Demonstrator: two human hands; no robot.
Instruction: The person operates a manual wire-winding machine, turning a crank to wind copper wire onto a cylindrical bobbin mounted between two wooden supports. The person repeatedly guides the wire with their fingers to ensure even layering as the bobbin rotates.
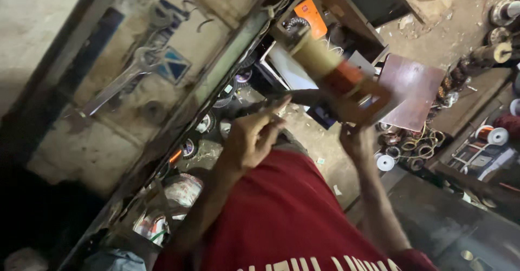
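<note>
My right hand is raised and grips the lower end of a cardboard tube that carries an orange-copper wire winding. The tube tilts up to the left and is blurred. My left hand is held up beside it, a little to the left, with the fingertips pinched together and pointing toward the tube's base. Whether a thin wire runs between those fingers is too blurred to tell. My red shirt fills the lower middle of the view.
A large metal wrench hangs on the grimy panel at left. A brown board leans behind the tube. Loose wire coils, a white roll and wire spools lie at right. An orange box sits in the shelf above.
</note>
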